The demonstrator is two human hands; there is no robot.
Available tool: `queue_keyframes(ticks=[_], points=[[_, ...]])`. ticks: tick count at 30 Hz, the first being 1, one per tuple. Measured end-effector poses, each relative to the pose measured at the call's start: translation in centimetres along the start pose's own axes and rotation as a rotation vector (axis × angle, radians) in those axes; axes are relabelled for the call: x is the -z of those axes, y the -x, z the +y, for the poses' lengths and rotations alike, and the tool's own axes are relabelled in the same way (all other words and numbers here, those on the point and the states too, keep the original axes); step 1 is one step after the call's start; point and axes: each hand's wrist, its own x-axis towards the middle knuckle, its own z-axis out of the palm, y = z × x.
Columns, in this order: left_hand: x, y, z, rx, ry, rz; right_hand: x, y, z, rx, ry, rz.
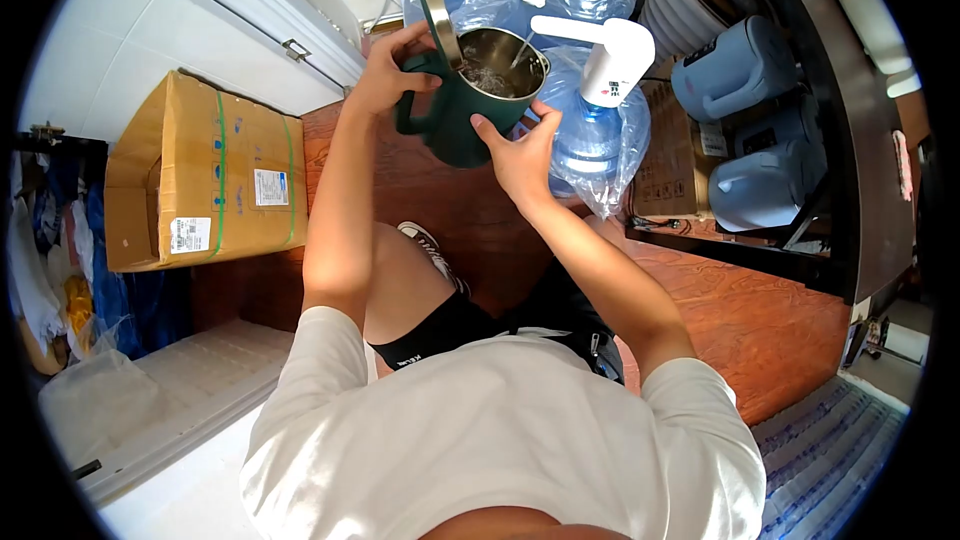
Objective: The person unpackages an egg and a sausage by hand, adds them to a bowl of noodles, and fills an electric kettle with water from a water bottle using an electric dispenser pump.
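A dark green electric kettle [462, 125] is held up with its lid [438, 15] raised and its steel inside showing. My left hand [392, 72] grips it at the top of the handle, beside the lid hinge; some fingers are hidden behind the lid. My right hand [522, 148] is closed against the side of the body, thumb in front. Over the kettle's mouth reaches the spout of a white water pump [618, 62]. A thin stream runs from it into bubbling water inside. The pump sits on a large plastic-wrapped water bottle [590, 145].
More wrapped water bottles [480, 0] stand behind, one with a blue cap. An opened cardboard box [240, 175] lies at left. Blue-grey kettles [735, 70] fill the dark shelf at right. Wooden floor [740, 305] shows around my legs.
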Motion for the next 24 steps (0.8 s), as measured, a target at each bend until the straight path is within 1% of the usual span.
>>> queue_keyframes(ticks=[2, 4, 6, 8, 10, 12, 14, 17, 19, 20, 22, 23, 24], points=[[-0.1, -0.2, 0.1, 0.023, 0.030, -0.001, -0.2, 0.1, 0.5, 0.033, 0.022, 0.024], [-0.1, -0.2, 0.4, 0.051, 0.064, 0.002, -0.4, 0.4, 0.9, 0.104, -0.044, 0.108], [0.0, -0.7, 0.7, 0.088, 0.070, -0.028, -0.2, 0.3, 2.1, 0.065, -0.011, 0.106], [0.1, -1.1, 0.6, 0.066, 0.054, -0.038, 0.0, 0.4, 2.8, 0.028, 0.021, 0.110], [0.3, -1.6, 0.7, 0.042, 0.038, -0.048, 0.1, 0.8, 1.7, 0.044, -0.126, 0.127], [0.6, -1.9, 0.7, 0.105, 0.062, -0.110, 0.3, 0.5, 2.2, 0.051, -0.066, 0.145], [0.7, -2.4, 0.5, 0.078, 0.058, -0.131, 0.6, -0.1, 2.7, 0.061, -0.008, 0.163], [0.4, -2.8, 0.4, 0.061, 0.078, -0.151, 0.9, -0.9, 3.1, 0.031, 0.049, 0.110], [0.6, -3.4, -0.2, 0.065, 0.105, -0.149, 0.9, -1.1, 2.9, 0.065, 0.079, 0.163], [1.0, -3.7, -1.3, 0.047, 0.167, -0.164, 0.9, -1.1, 2.9, 0.068, 0.086, 0.161], [1.1, -4.1, -1.8, 0.028, 0.235, -0.177, 0.7, -0.8, 2.1, 0.095, -0.250, 0.058], [1.3, -4.2, -2.1, 0.032, 0.258, -0.187, 0.6, -1.2, 3.1, 0.160, -0.237, 0.053], [1.3, -4.2, -2.0, 0.037, 0.279, -0.198, 0.6, -1.4, 3.2, 0.158, -0.231, 0.051]])
